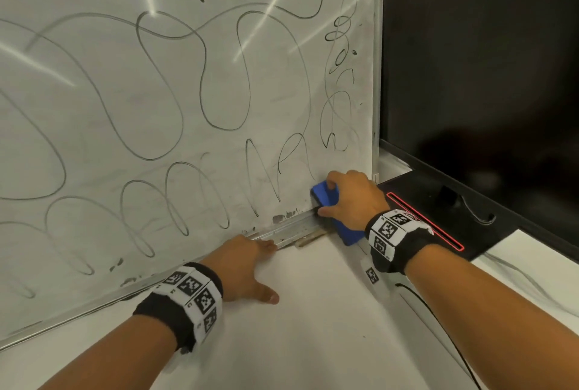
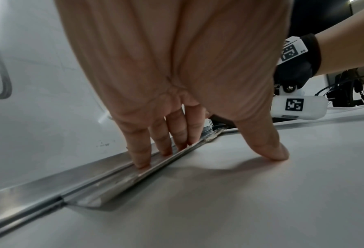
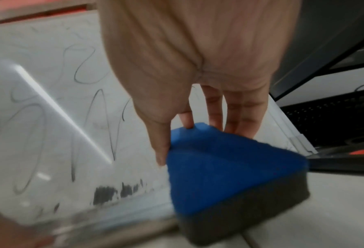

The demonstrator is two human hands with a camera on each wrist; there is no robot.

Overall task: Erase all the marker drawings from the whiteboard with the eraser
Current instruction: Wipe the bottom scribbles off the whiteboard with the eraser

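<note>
A whiteboard [image 1: 156, 92] covered in looping black marker scribbles leans upright on a white table [image 1: 313, 311]. My right hand [image 1: 351, 198] grips a blue eraser [image 1: 327, 193] with a dark felt base [image 3: 251, 214] at the board's lower right corner, by the metal tray [image 1: 291, 228]. In the right wrist view thumb and fingers pinch the eraser [image 3: 219, 167] from above. My left hand [image 1: 247, 264] lies flat, its fingers [image 2: 142, 151] pressing on the metal tray [image 2: 113, 181] and its thumb on the table.
A black monitor [image 1: 485, 76] stands right of the board, its base [image 1: 438, 220] with a red-outlined slot just behind my right wrist. Black cables [image 1: 438, 320] run over the table at the right. A thin wooden stick [image 1: 310, 237] lies under the tray.
</note>
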